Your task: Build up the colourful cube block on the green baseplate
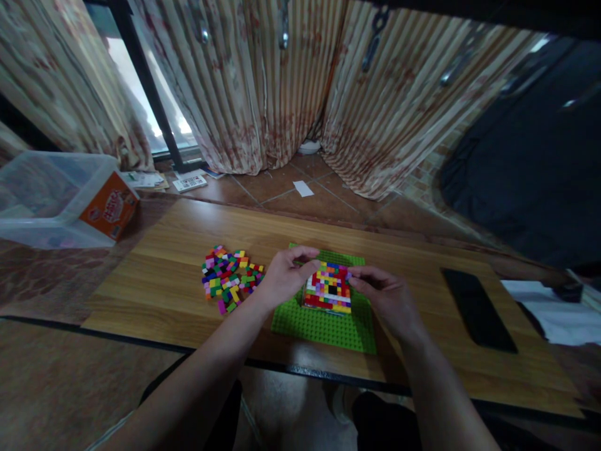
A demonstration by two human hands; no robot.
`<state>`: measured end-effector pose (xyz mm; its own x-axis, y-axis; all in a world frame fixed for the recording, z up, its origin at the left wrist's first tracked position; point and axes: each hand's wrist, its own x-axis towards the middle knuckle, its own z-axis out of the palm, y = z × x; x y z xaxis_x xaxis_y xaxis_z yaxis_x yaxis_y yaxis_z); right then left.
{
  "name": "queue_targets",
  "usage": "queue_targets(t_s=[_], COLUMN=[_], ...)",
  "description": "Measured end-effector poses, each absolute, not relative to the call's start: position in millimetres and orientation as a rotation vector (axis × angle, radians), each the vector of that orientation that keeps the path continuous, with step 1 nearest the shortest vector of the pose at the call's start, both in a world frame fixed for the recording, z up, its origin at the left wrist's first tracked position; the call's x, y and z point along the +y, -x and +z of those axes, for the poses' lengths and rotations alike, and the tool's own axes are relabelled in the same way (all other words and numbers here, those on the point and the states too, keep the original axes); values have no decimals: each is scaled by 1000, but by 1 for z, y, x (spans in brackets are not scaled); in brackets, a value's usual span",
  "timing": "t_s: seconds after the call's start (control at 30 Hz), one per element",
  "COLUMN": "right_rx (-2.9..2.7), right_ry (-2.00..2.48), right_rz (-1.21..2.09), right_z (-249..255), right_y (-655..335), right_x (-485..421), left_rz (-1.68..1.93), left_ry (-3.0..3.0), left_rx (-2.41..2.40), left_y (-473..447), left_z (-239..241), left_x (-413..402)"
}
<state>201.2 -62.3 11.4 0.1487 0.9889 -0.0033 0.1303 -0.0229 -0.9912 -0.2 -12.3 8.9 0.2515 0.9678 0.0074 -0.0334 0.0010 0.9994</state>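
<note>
A multicoloured block of toy bricks, with a small black gap in it, sits on a green studded baseplate. My left hand reaches over the upper left of the block, thumb and fingers apart. Its fingertips are close to the block's edge; whether they touch it I cannot tell. At the right edge of the block, my right hand pinches what looks like a small purple brick between thumb and forefinger. Left of the baseplate lies a loose pile of mixed-colour bricks, close to my left forearm.
All this is on a long wooden table. A black phone-like slab lies toward its right end. Beyond the left end stands a clear plastic bin with an orange label. White papers are at the far right; curtains hang behind.
</note>
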Motion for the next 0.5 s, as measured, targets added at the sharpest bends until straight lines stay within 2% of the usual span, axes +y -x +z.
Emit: queue_targets(t_s=[0.5], right_rx=[-1009], right_ry=[1294], right_rz=[1178], right_z=[1], right_y=[-199], right_x=[-59], left_rz=[940], left_ry=[-1491], left_rx=[1028], left_y=[-13], left_z=[-3], left_x=[-14])
